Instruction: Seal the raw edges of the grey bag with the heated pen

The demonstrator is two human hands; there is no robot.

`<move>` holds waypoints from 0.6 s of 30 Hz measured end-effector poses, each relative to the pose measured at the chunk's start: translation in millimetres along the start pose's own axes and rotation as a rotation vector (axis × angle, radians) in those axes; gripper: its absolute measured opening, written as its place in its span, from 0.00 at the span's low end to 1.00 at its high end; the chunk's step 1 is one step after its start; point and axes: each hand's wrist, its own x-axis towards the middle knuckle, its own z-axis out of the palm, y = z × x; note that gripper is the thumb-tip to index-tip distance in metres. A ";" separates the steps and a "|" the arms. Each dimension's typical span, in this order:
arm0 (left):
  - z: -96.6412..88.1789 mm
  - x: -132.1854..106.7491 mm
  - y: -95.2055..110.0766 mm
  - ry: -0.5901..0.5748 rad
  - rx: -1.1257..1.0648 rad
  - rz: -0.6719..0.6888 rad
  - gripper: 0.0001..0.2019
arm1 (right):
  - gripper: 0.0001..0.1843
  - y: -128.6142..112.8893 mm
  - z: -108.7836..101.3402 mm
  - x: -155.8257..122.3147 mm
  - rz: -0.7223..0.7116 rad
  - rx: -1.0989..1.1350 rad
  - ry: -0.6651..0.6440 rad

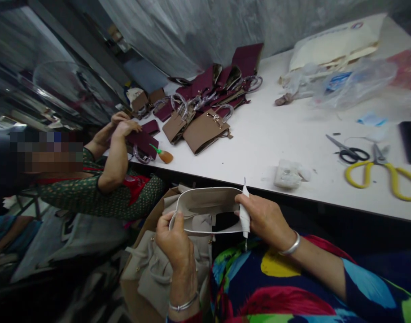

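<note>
A light beige handbag (210, 197) is held with its open top towards me, just in front of the table edge. My left hand (176, 244) pinches its left end, thumb over the rim. At the bag's right end, my right hand (268, 220) is closed around a slim white-wrapped tool (245, 217) with thin metal points at both ends. The tool lies across that end of the bag; whether a point touches the bag I cannot tell. Below my left hand, a cardboard box (129, 280) holds several beige handbags (158, 285).
Brown handbags (205, 132) and maroon handbags (203, 85) lie piled on the white table (276, 134). A co-worker (107, 175) handles a maroon piece beside an orange bottle (165, 156). Rightward are a whitish block (288, 174), black scissors (351, 154), yellow-handled scissors (392, 177) and clear plastic (363, 83).
</note>
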 end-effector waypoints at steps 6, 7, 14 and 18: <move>-0.2 -3.1 -7.1 0.010 -0.072 -0.061 0.12 | 0.21 0.6 8.2 -7.2 -0.103 0.045 0.068; -0.1 -3.4 -8.3 0.008 -0.092 -0.076 0.12 | 0.22 0.6 7.9 -7.9 -0.106 0.050 0.072; -0.1 -4.9 -14.0 0.002 -0.146 -0.137 0.16 | 0.21 0.2 6.4 -10.9 -0.066 0.201 0.113; -3.6 -1.6 -14.0 -0.004 -0.151 -0.148 0.17 | 0.19 -1.1 6.4 -12.3 -0.053 0.360 0.142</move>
